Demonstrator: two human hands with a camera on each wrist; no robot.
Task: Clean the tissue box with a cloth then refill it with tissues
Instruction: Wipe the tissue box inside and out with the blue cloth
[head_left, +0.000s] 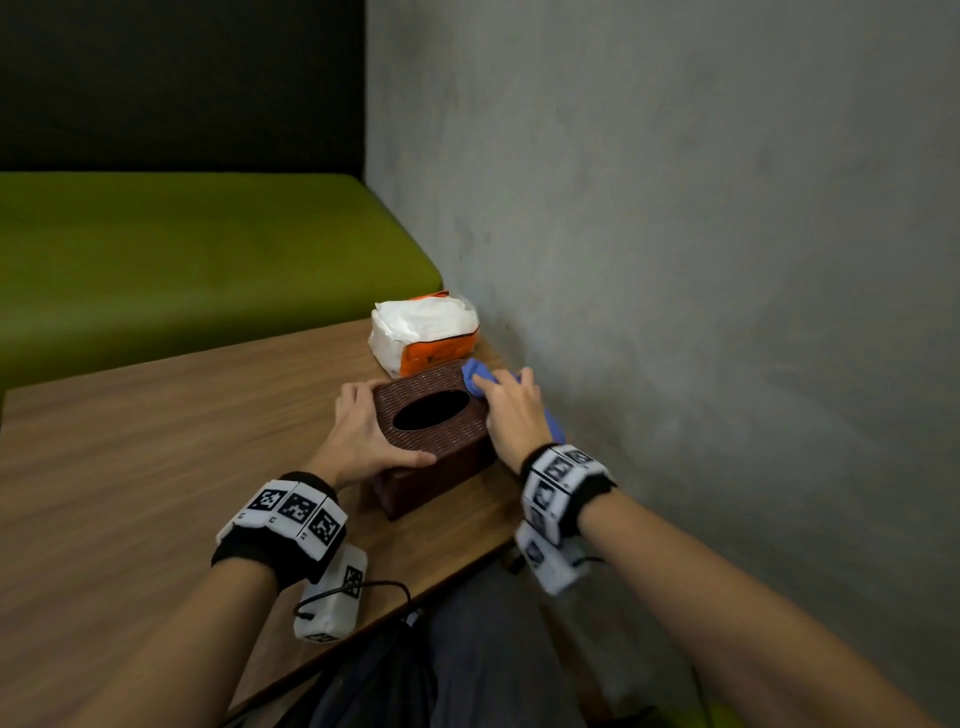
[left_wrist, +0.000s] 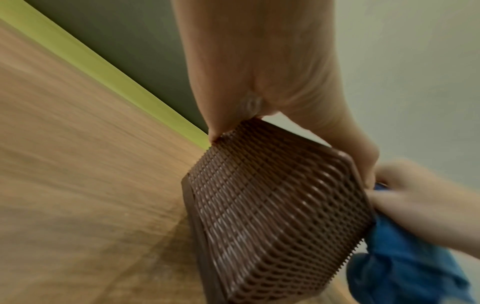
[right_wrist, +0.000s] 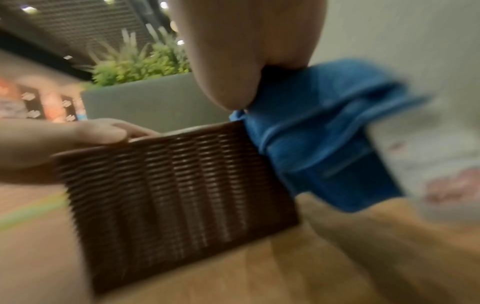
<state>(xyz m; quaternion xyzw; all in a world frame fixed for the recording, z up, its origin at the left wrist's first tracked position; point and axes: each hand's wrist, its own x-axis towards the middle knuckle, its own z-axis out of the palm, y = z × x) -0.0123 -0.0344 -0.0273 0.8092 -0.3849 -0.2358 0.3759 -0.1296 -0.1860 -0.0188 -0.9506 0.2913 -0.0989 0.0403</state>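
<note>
A brown woven tissue box (head_left: 439, 441) (left_wrist: 272, 205) (right_wrist: 176, 195) with an empty oval slot stands on the wooden table (head_left: 156, 441) near the wall. My left hand (head_left: 374, 431) (left_wrist: 259, 61) grips its left side, thumb on the near top edge. My right hand (head_left: 511, 410) (right_wrist: 246, 51) holds a blue cloth (head_left: 475, 376) (left_wrist: 405, 257) (right_wrist: 324, 133) against the box's right end and far top corner. A white and orange tissue pack (head_left: 423, 330) lies just behind the box.
A grey concrete wall (head_left: 701, 260) runs close along the right of the table. A green bench seat (head_left: 182, 260) lies beyond the table's far edge. The near table edge (head_left: 415, 597) sits just above my lap.
</note>
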